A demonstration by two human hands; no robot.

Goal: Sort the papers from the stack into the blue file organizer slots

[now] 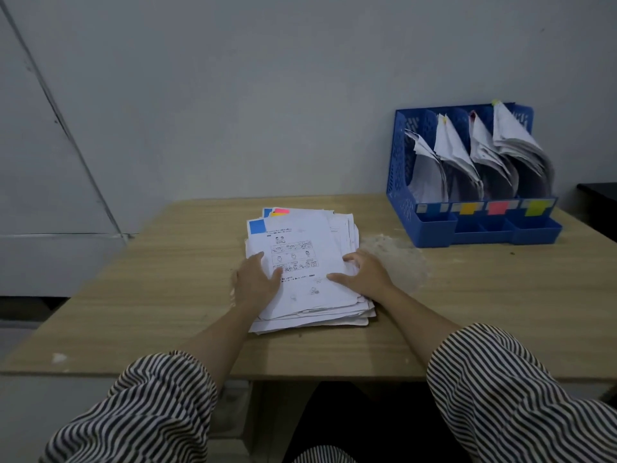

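Step in hand: the person is steadying the paper stack [305,265] and, I judge, getting ready to lift off the top worksheet [300,262].
Left hand: the left hand [255,279] is lying flat on the stack's left edge, fingers relaxed and spread, grasping nothing.
Right hand: the right hand [362,272] is pressing on the right edge, fingers loosely bent over the sheets; whether it is pinching any is not clear.
Stack: it is sitting mid-desk on the wooden desk [150,279], well apart from the blue file organizer [400,155] at the far right.
Colour cue: the top sheet is carrying a blue tab [257,226]; the slots are showing coloured labels [497,207].
Doing it well: holding the pile down with one hand while peeling a single sheet, then matching tab to label, is probably the safest way.
Risk: the ragged edges are likely to drag extra sheets along.
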